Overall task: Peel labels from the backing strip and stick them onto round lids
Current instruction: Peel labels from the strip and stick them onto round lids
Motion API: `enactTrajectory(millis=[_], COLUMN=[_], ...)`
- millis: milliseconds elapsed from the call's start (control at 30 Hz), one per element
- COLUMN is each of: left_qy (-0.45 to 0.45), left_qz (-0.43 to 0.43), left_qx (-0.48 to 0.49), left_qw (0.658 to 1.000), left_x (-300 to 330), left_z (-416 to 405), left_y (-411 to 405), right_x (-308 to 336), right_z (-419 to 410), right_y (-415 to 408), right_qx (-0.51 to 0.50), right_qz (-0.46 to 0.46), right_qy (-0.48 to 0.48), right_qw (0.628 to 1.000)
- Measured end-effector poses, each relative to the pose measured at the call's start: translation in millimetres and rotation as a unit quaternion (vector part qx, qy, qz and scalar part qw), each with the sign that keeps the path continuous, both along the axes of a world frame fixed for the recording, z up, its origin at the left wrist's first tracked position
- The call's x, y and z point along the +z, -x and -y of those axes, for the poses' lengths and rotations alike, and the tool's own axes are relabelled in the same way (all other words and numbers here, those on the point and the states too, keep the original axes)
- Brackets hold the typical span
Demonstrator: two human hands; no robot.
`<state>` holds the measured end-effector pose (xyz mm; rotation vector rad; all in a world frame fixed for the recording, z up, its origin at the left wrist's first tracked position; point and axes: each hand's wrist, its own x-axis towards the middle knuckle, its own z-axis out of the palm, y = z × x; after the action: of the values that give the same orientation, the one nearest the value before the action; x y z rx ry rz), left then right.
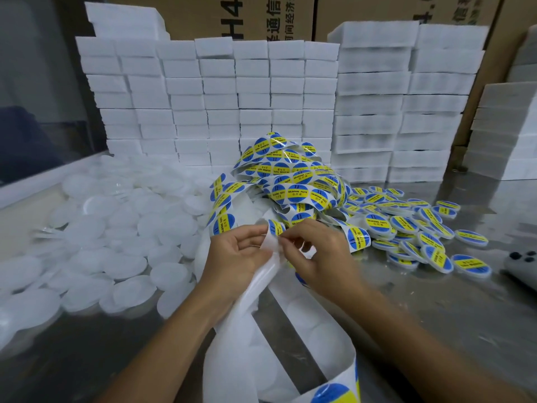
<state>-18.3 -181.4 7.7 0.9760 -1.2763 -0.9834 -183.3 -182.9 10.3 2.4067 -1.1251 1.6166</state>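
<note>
**Mia:** Two hands are busy right in the middle. What are they doing?

**Ben:** The left hand (232,257) pinches the white backing strip (261,289) and holds it up. The right hand (316,251) pinches the edge of one label (275,228) at the top of the strip, with its fingertips pressed together.

**Mia:** Which way does the strip go?

**Ben:** It runs long, from the bare loop down by the person's body, up between the hands, and on into the big tangle of labels (290,181) behind. The label sits just above the left thumb, right beside the right fingertips. So I think the right hand should pull it off, away from the left hand.

**Mia:** Then where does it go?

**Ben:** On a plain lid. The white lids (116,242) are piled on the left side of the table (465,315), so the left hand is nearer to them. I think it would have to fetch one.

**Mia:** And the blue and yellow ones?

**Ben:** Those are the finished lids (412,228), on the right side, a bit farther back.

**Mia:** What is way at the back?

**Ben:** Stacks of white blocks (261,97), and brown boxes (261,16) behind them.
</note>
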Motion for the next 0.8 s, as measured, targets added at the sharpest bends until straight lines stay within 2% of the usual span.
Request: enactTrajectory(millis=[67, 100, 133, 200, 267, 300, 433, 600, 700, 767, 800], left_qy=[0.011, 0.015, 0.018, 0.026, 0.042, 0.05, 0.081, 0.131, 0.158, 0.191, 0.216], left_qz=[0.015, 0.021, 0.026, 0.042, 0.08, 0.102, 0.2, 0.301, 0.283, 0.259, 0.262], left_qx=[0.005, 0.009, 0.015, 0.036, 0.063, 0.076, 0.095, 0.056, 0.032, 0.078, 0.127], left_qw=[1.0, 1.0, 0.999, 0.998, 0.994, 0.991, 0.972, 0.943, 0.945, 0.943, 0.932], left_x=[0, 0, 0, -1, -2, -3, -6, -11, -9, -4, -1], left_z=[0, 0, 1, 1, 0, 0, -4, -4, -5, -7, -8], left_y=[0, 0, 0, -1, -1, -1, 3, 7, 5, 1, -2], right_x=[0, 2, 4, 7, 12, 13, 15, 9, 6, 5, 5], right_z=[1, 3, 5, 9, 11, 12, 7, -3, -2, 0, 1], right_y=[0, 2, 4, 12, 20, 22, 15, -8, -8, -5, -4], right_qx=[0.013, 0.021, 0.029, 0.04, 0.056, 0.063, 0.132, 0.244, 0.245, 0.234, 0.229], right_qz=[0.129, 0.198, 0.268, 0.41, 0.511, 0.526, 0.507, 0.505, 0.501, 0.504, 0.506], right_qy=[-0.129, -0.197, -0.259, -0.357, -0.39, -0.388, -0.387, -0.44, -0.455, -0.465, -0.469], right_qw=[0.983, 0.96, 0.928, 0.838, 0.764, 0.754, 0.758, 0.702, 0.694, 0.689, 0.687])
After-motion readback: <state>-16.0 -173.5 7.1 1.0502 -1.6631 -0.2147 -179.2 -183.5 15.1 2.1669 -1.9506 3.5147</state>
